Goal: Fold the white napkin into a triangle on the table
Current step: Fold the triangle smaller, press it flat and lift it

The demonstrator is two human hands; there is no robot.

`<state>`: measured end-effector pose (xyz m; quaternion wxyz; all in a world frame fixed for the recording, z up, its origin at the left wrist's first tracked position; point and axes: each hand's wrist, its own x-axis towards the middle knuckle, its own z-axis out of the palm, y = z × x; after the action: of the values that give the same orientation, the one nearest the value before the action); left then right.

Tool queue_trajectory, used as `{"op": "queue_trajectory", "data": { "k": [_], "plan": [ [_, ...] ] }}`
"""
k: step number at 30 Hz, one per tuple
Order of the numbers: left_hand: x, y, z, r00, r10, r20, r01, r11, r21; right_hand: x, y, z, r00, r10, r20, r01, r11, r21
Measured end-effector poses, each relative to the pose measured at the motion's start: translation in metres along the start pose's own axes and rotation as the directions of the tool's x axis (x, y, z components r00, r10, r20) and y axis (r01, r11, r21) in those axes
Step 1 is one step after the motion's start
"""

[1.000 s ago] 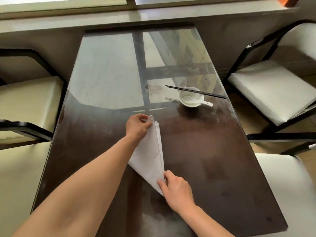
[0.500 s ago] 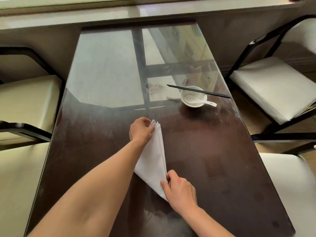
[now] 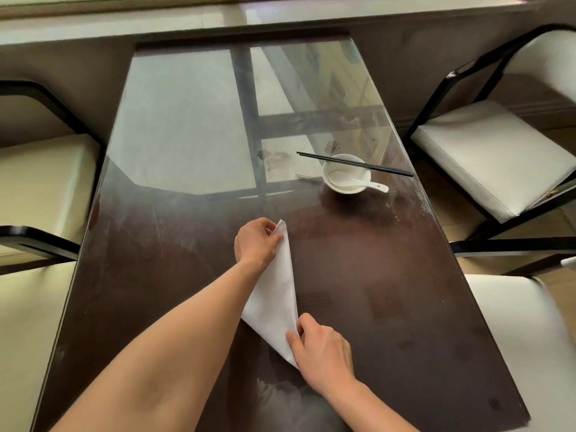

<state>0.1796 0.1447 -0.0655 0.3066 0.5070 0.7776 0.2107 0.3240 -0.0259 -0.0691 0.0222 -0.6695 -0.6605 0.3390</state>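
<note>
While both hands grip it, the white napkin (image 3: 274, 294) lies in the middle of the near half of the table (image 3: 389, 291). It is folded into a long, narrow triangle that runs away from the person. One tip points toward the far end of the table and another toward the near edge. The third, blunter corner sticks out to the left and is partly hidden under the left forearm. Whether the cloth lies fully flat on the surface cannot be told.

The left hand (image 3: 257, 241) holds the far tip, its fingers curled and pinching the cloth at the point. The right hand (image 3: 321, 347) holds the napkin near its near tip, thumb and fingers closed on the right-hand edge so that only a small point of cloth shows past the thumb. The long right edge of the napkin runs straight between the two hands.

The table is dark brown and glossy, and its far half reflects a window. A small white bowl (image 3: 346, 190) stands well beyond the napkin, toward the right edge of the table. A white spoon (image 3: 371, 184) rests in it with its handle sticking out to the right. A pair of black chopsticks (image 3: 386, 170) lies across the bowl's rim. Chairs with pale cushions and black frames stand on both sides, one at the far right (image 3: 492, 151) and one at the far left (image 3: 40, 182). A pale ledge (image 3: 280, 17) runs along the wall behind the table.
</note>
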Motion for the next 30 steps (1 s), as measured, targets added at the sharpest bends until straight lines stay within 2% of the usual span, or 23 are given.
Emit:
{"op": "queue_trajectory", "data": {
  "k": [8, 14, 17, 19, 21, 22, 23, 27, 30],
  "plan": [
    [-0.008, -0.002, -0.004, 1.000, 0.011, 0.007, -0.012, 0.997, 0.070, 0.003, -0.003, -0.001, 1.000, 0.026, 0.017, -0.025, 0.999, -0.047],
    [-0.069, -0.037, -0.028, 0.991, 0.060, -0.116, -0.061, 0.998, -0.010, 0.004, -0.009, -0.009, 0.990, 0.103, 0.098, -0.101, 0.995, -0.019],
    [-0.123, -0.073, -0.038, 0.985, 0.027, -0.168, -0.036, 0.998, -0.053, 0.006, -0.011, -0.014, 0.960, 0.180, 0.215, -0.218, 0.961, 0.170],
    [-0.155, -0.097, -0.040, 0.983, -0.052, -0.178, 0.042, 0.997, -0.059, 0.003, -0.016, -0.015, 0.934, 0.201, 0.295, -0.304, 0.880, 0.364],
    [-0.178, -0.113, -0.037, 0.977, -0.135, -0.163, 0.123, 0.989, -0.079, 0.000, -0.023, -0.010, 0.897, 0.204, 0.393, -0.403, 0.745, 0.532],
    [-0.187, -0.118, -0.035, 0.976, -0.162, -0.144, 0.150, 0.984, -0.090, -0.001, -0.028, -0.007, 0.879, 0.202, 0.431, -0.438, 0.697, 0.567],
    [-0.195, -0.121, -0.033, 0.977, -0.177, -0.120, 0.166, 0.981, -0.096, -0.001, -0.032, -0.003, 0.870, 0.200, 0.450, -0.450, 0.692, 0.565],
    [-0.218, -0.126, -0.030, 0.996, -0.075, -0.039, 0.073, 0.996, -0.043, 0.007, -0.038, -0.005, 0.884, 0.166, 0.436, -0.367, 0.825, 0.430],
    [-0.225, -0.120, -0.023, 0.999, 0.017, -0.038, -0.014, 0.996, 0.093, 0.036, -0.030, -0.033, 0.958, 0.183, 0.221, -0.245, 0.923, 0.296]
  ]
}}
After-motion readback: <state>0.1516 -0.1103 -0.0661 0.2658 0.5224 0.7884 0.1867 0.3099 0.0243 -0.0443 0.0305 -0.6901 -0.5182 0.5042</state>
